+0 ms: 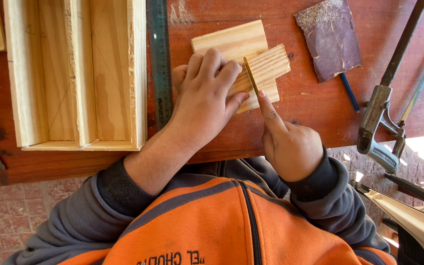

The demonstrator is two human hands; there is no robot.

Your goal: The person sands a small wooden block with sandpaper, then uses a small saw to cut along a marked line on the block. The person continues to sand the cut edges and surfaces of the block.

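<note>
Here, wood pieces: two small pale pine boards [263, 61] lay stacked crosswise on the red desk [315, 105], the upper one turned at an angle over the lower, near the desk's front edge.
Pencil: a thin yellow pencil [251, 75] stood against the edge of the upper board, its tip toward the wood.
Right hand: the right hand [290, 145] was closed around the pencil, forefinger stretched along the shaft, the other fingers curled in.
Left hand: the left hand [203, 98] lay flat and spread on the boards, pressing them down, fingertips just beside the pencil.
Ruler: a long steel ruler [159, 59] lay just left of that hand, running away from the person.
Box: an open wooden box [74, 73] with a middle partition sat beside the ruler, farther left.
Sandpaper: a dark brownish sheet of sandpaper [331, 37] rested to the right of the boards, a blue pencil [349, 92] poking out beneath it.
Saw: a metal hacksaw [386, 113] lay at the desk's right end.
Clothing: grey sleeves and an orange vest [222, 225] filled the foreground.
</note>
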